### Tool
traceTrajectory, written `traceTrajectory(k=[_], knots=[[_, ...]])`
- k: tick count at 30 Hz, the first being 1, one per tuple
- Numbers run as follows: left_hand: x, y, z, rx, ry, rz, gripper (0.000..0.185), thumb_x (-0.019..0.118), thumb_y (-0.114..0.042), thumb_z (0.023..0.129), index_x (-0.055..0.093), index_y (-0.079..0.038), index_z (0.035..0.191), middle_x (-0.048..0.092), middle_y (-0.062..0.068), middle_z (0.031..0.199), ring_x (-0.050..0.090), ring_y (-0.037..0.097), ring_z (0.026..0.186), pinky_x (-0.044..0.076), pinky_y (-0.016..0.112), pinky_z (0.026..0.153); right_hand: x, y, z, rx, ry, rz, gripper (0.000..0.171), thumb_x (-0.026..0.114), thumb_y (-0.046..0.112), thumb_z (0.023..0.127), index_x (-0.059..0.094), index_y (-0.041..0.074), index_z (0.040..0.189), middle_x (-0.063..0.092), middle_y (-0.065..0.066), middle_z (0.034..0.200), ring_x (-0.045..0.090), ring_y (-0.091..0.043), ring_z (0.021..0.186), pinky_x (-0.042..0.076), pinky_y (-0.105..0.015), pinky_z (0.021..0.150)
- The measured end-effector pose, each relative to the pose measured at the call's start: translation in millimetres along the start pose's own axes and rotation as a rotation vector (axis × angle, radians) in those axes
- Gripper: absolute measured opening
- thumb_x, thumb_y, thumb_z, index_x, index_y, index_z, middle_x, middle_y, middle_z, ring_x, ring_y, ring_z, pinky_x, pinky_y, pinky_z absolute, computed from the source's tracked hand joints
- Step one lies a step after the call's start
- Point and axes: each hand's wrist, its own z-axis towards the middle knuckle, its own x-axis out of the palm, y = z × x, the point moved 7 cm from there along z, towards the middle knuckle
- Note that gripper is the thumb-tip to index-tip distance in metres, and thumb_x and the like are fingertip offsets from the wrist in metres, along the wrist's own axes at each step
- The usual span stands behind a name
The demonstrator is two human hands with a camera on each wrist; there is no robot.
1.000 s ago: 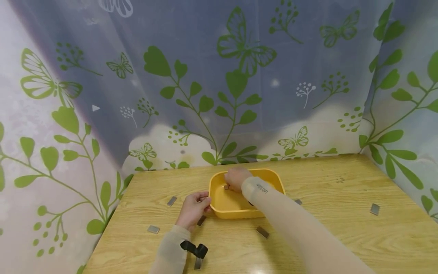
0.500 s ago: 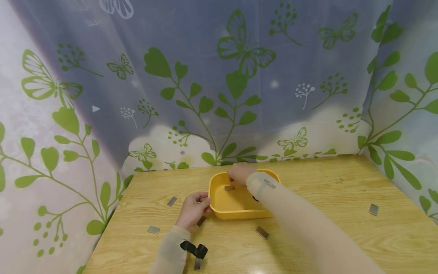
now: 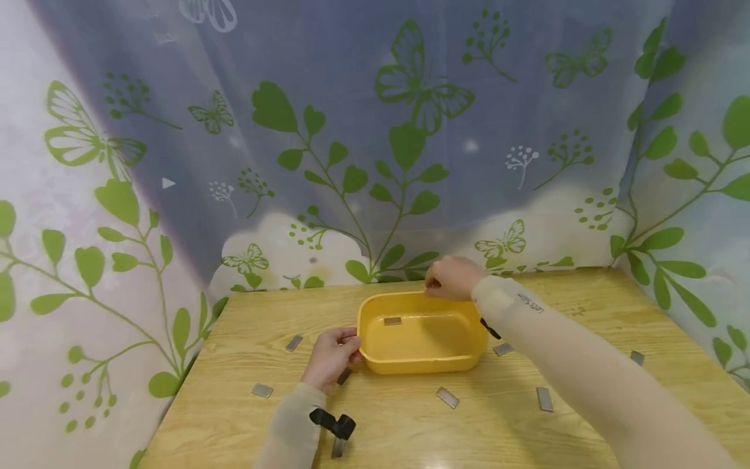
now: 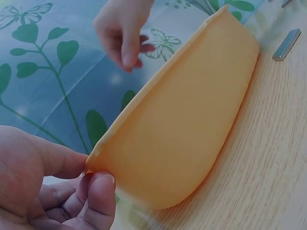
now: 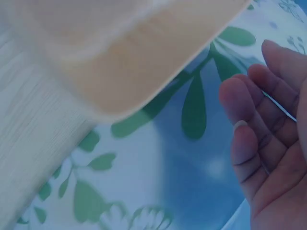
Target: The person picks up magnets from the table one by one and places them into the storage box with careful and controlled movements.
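A yellow plastic basin [image 3: 418,365] stands on the wooden table. My left hand [image 3: 331,358] pinches its left rim between thumb and fingers, seen close in the left wrist view. One small flat metallic block [image 3: 392,321] lies inside the basin against the back wall. My right hand [image 3: 456,278] hovers over the basin's back right rim. In the right wrist view its fingers [image 5: 268,129] are loosely bent with nothing between them, apart from the basin.
Several similar metallic blocks lie around the basin: one block [image 3: 448,397] in front, one block [image 3: 544,399] to the right, one block [image 3: 263,391] to the left. A patterned curtain [image 3: 363,130] hangs behind the table [image 3: 398,430].
My right hand has let go of the metallic block in the basin, then risen out and moved right. My left hand stays on the rim.
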Motion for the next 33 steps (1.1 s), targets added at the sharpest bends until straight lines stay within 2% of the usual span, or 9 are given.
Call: traceTrajectory(k=[5, 10, 14, 17, 24, 33], knots=[[0.4, 0.4, 1.1, 0.009, 0.006, -0.003, 0.033, 0.055, -0.004, 0.097, 0.053, 0.013, 0.125, 0.057, 0.025, 0.106, 0.058, 0.016, 0.072, 0.054, 0.029, 0.067, -12, -20, -34, 0.035, -0.027, 0.043, 0.018, 0.068, 0.032, 0.091, 0.074, 0.016, 0.096, 0.067, 0.008, 0.086, 0.061, -0.009, 0.077, 0.053, -0.033, 0.073], [-0.1, 2.5, 2.3, 0.0, 0.0, -0.002, 0.032, 0.055, -0.003, 0.096, 0.053, 0.013, 0.124, 0.056, 0.025, 0.106, 0.058, 0.016, 0.071, 0.054, 0.027, 0.065, -18, -44, -68, 0.066, -0.089, 0.075, 0.015, 0.068, 0.028, 0.09, 0.074, 0.015, 0.093, 0.066, 0.01, 0.08, 0.059, -0.006, 0.07, 0.053, -0.031, 0.066], [-0.6, 3.0, 1.9, -0.013, -0.001, 0.008, 0.031, 0.054, -0.003, 0.097, 0.054, 0.012, 0.124, 0.057, 0.023, 0.104, 0.058, 0.017, 0.072, 0.055, 0.029, 0.067, -19, -66, -95, 0.122, -0.12, 0.12, 0.015, 0.068, 0.026, 0.091, 0.075, 0.013, 0.097, 0.068, 0.009, 0.081, 0.059, -0.005, 0.068, 0.052, -0.03, 0.063], [-0.9, 2.2, 2.1, -0.021, -0.007, 0.01, 0.031, 0.055, -0.004, 0.097, 0.054, 0.01, 0.124, 0.057, 0.02, 0.103, 0.058, 0.017, 0.072, 0.054, 0.029, 0.067, -21, -83, -117, 0.183, -0.143, 0.157, 0.018, 0.067, 0.025, 0.092, 0.074, 0.011, 0.1, 0.069, 0.006, 0.086, 0.061, -0.008, 0.072, 0.054, -0.033, 0.065], [0.2, -0.1, 1.1, -0.013, -0.007, 0.011, 0.032, 0.055, -0.004, 0.097, 0.054, 0.011, 0.124, 0.057, 0.023, 0.104, 0.058, 0.017, 0.073, 0.054, 0.027, 0.066, -34, -111, -170, 0.332, -0.2, 0.176, 0.041, 0.061, 0.041, 0.094, 0.07, 0.005, 0.113, 0.069, 0.0, 0.092, 0.06, -0.012, 0.075, 0.052, -0.038, 0.065], [0.8, -1.1, -0.4, -0.01, -0.015, 0.012, 0.03, 0.055, -0.004, 0.096, 0.055, 0.011, 0.123, 0.057, 0.02, 0.101, 0.058, 0.018, 0.073, 0.055, 0.029, 0.067, -33, -135, -230, 0.431, -0.316, 0.156, 0.043, 0.061, 0.04, 0.094, 0.069, 0.002, 0.113, 0.069, -0.003, 0.092, 0.062, -0.024, 0.081, 0.051, -0.046, 0.067]])
